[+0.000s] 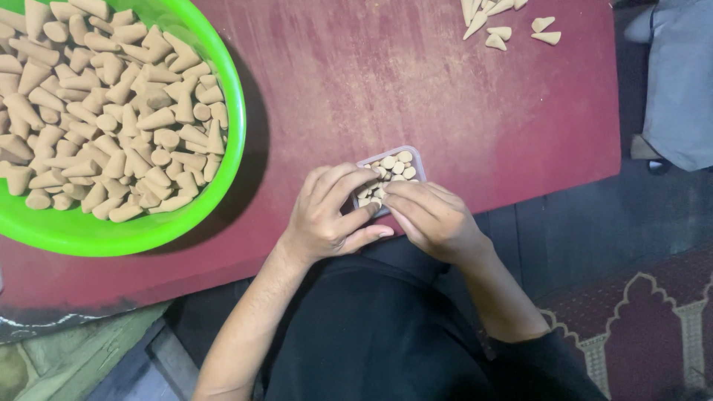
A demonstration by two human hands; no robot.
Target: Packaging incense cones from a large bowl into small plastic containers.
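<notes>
A small clear plastic box (411, 157) packed with tan cone-shaped pieces (394, 168) rests near the front edge of a dark red table (416, 82). My left hand (330, 215) curls around the box's left side, fingers bent over its near corner. My right hand (431, 215) meets it from the right, fingertips pressing on the cones at the box's near end. Both hands cover the box's front half.
A big green bowl (232, 148) heaped with the same tan cones (104, 111) stands at the left. Several loose cones (505, 22) lie at the table's far edge. A grey cloth bundle (679, 82) sits at right, a patterned rug (653, 327) below.
</notes>
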